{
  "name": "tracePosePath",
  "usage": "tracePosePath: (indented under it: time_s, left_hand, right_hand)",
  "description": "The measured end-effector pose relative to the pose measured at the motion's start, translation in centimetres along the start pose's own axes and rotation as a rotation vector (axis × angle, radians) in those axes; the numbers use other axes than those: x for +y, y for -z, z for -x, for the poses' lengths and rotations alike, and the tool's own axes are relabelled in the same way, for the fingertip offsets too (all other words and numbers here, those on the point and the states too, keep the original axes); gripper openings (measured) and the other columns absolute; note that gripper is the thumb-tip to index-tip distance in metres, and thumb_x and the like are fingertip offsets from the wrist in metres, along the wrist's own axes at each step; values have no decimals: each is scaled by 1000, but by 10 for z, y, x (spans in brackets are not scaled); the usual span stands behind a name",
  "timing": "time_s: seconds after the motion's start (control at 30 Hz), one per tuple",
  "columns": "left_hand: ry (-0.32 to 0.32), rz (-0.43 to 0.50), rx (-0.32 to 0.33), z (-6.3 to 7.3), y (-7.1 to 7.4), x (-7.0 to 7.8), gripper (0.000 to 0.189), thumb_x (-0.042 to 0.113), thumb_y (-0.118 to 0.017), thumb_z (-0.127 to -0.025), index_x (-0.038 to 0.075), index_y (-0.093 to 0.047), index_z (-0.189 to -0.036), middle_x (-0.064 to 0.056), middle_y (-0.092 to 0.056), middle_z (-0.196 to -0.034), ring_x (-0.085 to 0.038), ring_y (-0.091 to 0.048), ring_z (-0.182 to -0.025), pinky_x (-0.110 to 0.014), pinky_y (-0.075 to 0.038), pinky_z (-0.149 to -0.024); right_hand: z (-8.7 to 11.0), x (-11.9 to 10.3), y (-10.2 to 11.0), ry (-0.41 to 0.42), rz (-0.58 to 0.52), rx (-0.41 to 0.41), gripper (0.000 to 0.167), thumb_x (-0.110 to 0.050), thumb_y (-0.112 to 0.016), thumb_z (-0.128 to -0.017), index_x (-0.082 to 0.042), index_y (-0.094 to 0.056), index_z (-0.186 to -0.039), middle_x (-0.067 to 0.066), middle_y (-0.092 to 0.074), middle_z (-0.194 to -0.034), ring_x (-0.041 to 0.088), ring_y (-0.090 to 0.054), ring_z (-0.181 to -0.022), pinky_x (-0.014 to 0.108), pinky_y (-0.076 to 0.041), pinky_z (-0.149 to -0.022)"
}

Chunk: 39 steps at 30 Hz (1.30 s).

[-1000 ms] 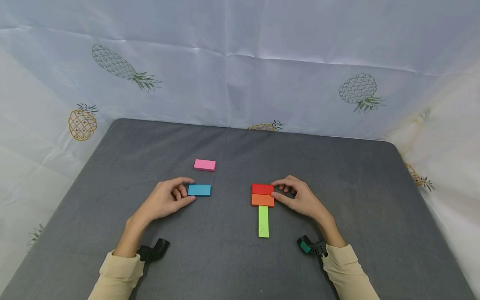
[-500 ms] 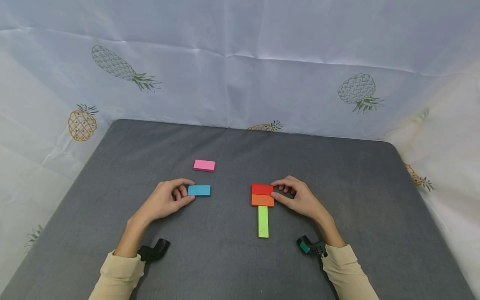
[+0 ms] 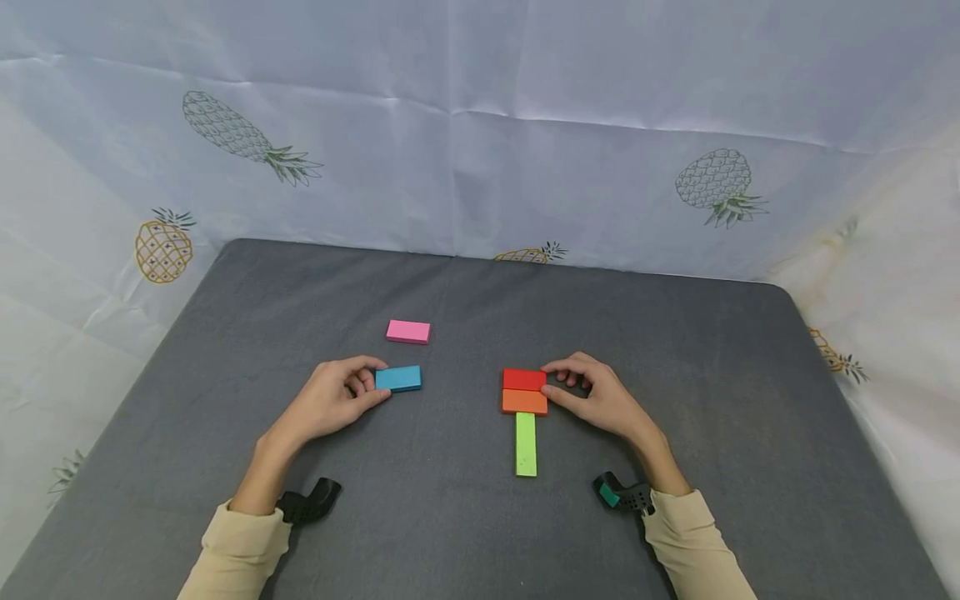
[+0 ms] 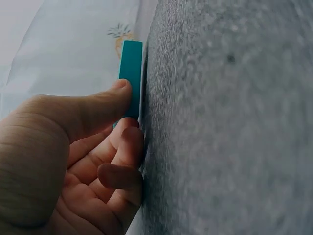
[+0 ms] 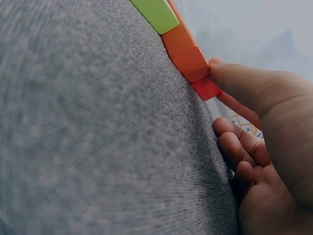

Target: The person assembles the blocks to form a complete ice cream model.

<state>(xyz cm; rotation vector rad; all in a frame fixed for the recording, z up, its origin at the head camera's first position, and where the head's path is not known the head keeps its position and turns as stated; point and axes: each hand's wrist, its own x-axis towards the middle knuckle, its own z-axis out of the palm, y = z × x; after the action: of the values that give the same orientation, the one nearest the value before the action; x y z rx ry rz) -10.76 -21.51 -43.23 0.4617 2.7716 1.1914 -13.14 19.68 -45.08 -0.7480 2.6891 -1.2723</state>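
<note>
Here, left hand (image 3: 333,396) pinches blue block (image 3: 401,378) nearer left edge of table (image 3: 450,533); right hand (image 3: 591,393) pinches red block (image 3: 522,379) touching orange block (image 3: 522,402).

Beige left sleeve (image 3: 236,546) at seven o'clock, matching right sleeve (image 3: 699,540) at five; black, curved left wrist camera (image 3: 311,502); black right wrist camera (image 3: 628,493) — perforated, with a green patch (image 3: 609,495) at its nine o'clock.
</note>
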Motion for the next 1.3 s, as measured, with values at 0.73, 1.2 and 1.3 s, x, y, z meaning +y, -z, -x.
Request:
tracePosePath:
  time_s: [0.73,1.2,1.3]
  left_hand:
    - [-41,47,7,-24,-20,21,28,10,-78,-89,-3,-70,-113,-1,-65,-75,-3,-55,-62,-20,-48,-62]
    - [-68,68,-21,-42,-31,34,30,10,-78,-89,-4,-68,-113,-2,-65,-75,-4,-56,-62,-20,-49,-63]
    - [-71,74,-25,-44,-34,36,31,10,-78,-89,-5,-68,-114,-3,-65,-75,-4,-55,-61,-20,-49,-63]
  right_hand:
    - [1,-1,0,-3,-13,4,27,-15,-77,-92,-14,-74,-119,2,-61,-94,11,-50,-82,24,-42,-72]
    - [1,0,1,-3,-21,4,27,-14,-76,-92,-13,-74,-119,2,-61,-94,11,-50,-82,23,-42,-72]
    - [0,0,1,-4,-22,4,27,-14,-77,-92,-13,-74,-119,2,-61,-93,11,-50,-82,23,-42,-72]
